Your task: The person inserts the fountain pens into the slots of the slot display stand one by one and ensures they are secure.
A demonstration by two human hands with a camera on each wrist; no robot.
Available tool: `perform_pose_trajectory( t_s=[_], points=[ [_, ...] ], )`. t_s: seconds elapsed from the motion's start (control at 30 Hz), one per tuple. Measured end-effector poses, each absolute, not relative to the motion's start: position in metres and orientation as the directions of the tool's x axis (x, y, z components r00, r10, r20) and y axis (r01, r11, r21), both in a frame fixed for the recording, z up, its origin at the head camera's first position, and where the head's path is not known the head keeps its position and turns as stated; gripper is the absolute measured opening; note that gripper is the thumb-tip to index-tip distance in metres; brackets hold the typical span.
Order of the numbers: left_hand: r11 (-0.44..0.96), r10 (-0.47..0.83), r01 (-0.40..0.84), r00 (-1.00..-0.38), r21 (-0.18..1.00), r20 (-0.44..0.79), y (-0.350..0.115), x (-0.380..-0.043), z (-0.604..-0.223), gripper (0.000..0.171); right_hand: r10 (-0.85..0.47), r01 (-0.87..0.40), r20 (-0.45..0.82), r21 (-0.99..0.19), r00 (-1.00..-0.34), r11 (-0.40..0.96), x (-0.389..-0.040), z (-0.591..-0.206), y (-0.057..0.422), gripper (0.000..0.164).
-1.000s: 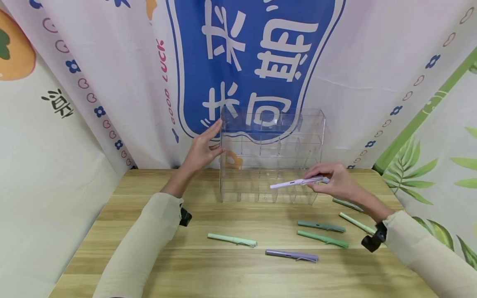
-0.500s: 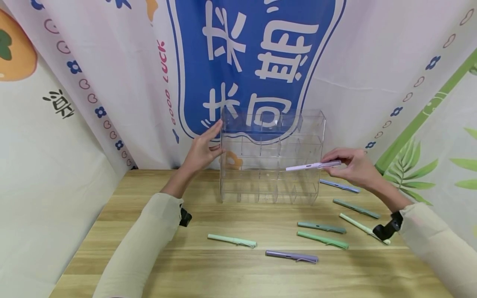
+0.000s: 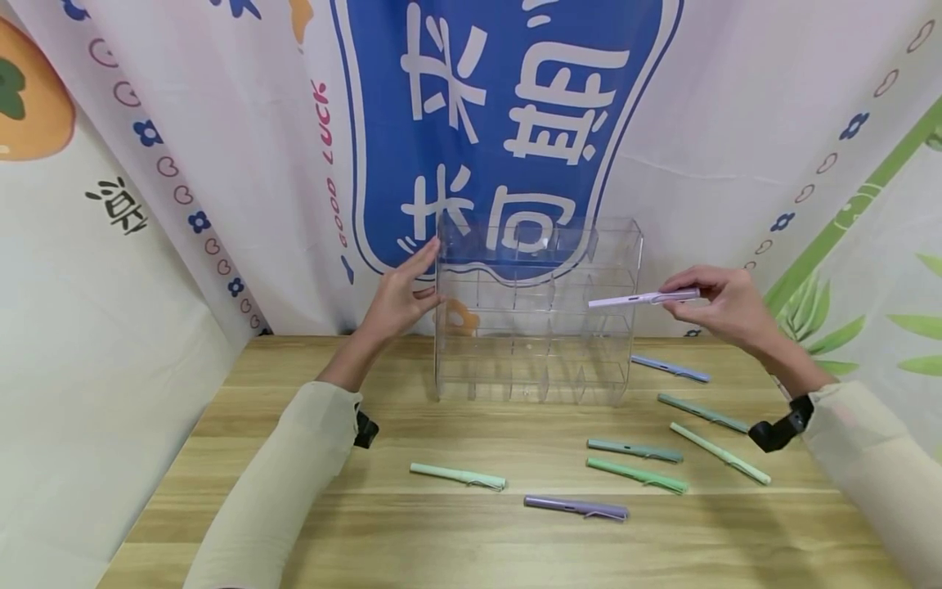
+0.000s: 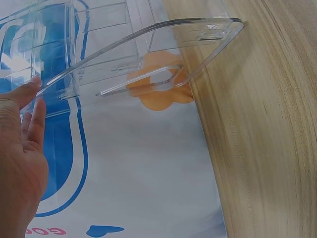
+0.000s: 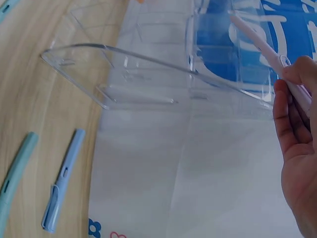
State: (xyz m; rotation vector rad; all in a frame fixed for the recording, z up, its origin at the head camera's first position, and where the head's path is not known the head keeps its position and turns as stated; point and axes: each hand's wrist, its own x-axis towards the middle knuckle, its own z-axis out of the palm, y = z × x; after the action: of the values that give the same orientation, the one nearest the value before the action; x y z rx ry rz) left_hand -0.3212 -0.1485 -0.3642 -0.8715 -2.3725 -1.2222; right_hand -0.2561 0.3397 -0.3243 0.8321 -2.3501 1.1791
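I'm pinching the lilac pen (image 3: 643,298) near its clip with my right hand (image 3: 724,307) at three o'clock of the clear rack (image 3: 530,310) — seemingly so its free end points inward — while my left hand (image 3: 401,296), fingers straight, is touching the nine o'clock side, likely steadying it.

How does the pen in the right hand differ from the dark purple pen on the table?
The lilac pen has a paler barrel than the purple pen. The lilac pen is held aloft by the right hand; the purple pen lies on the table. Both look slim.
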Motion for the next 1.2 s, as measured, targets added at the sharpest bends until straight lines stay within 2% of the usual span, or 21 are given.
perform_pose_trajectory(
  t_s=[0.2,0.47,0.67,0.9,1.2],
  points=[
    [0.443,0.379,0.655,-0.756,0.612,0.534,-0.148,-0.322,-0.364,0.087,-0.292,-0.642,0.585,-0.58,-0.757,0.502,-0.262,-0.319,0.349,0.022],
    [0.446,0.382,0.647,-0.762,0.618,0.522,-0.148,-0.322,-0.363,0.088,-0.215,-0.568,0.551,-0.621,-0.806,0.54,-0.27,-0.31,0.357,0.018],
    [0.444,0.38,0.645,-0.764,0.621,0.522,-0.149,-0.321,-0.364,0.087,-0.216,-0.565,0.55,-0.61,-0.807,0.555,-0.274,-0.303,0.354,0.017],
    [0.438,0.374,0.648,-0.761,0.623,0.529,-0.15,-0.32,-0.366,0.088,-0.187,-0.482,0.476,-0.631,-0.859,0.609,-0.278,-0.298,0.349,0.018],
    [0.442,0.375,0.647,-0.763,0.622,0.526,-0.15,-0.321,-0.365,0.088,-0.186,-0.472,0.46,-0.653,-0.868,0.592,-0.29,-0.3,0.347,0.02]
  ],
)
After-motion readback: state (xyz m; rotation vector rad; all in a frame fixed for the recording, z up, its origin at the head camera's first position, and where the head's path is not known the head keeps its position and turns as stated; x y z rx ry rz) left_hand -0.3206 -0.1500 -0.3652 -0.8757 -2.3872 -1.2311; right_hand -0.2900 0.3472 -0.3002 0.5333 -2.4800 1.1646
